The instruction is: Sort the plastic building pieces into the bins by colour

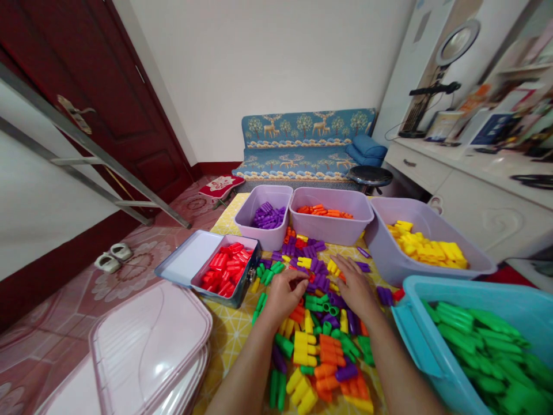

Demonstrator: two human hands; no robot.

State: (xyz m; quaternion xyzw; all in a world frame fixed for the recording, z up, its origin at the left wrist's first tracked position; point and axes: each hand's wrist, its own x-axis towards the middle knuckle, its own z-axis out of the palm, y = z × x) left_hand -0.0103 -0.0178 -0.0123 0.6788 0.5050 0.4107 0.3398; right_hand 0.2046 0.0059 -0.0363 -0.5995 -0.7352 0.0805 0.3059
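A pile of mixed plastic blocks (317, 340) in purple, yellow, orange and green covers a yellow table (228, 334). My left hand (283, 291) rests on the pile with fingers curled in a pinch around small blocks I cannot make out. My right hand (354, 285) lies on the pile to the right, fingers stretched forward over purple and yellow blocks. Sorted tubs ring the pile: a box of red blocks (227, 268), a tub of purple blocks (268, 216), a tub of orange blocks (326, 212), a tub of yellow blocks (425, 245) and a blue bin of green blocks (479, 340).
Pink lids (147, 346) are stacked at the table's left. A patterned blue sofa (302, 147) and a black stool (369, 174) stand behind. White cabinets (475, 190) line the right, a dark door (108, 98) and metal ladder (86, 144) the left. Slippers (113, 256) lie on the floor.
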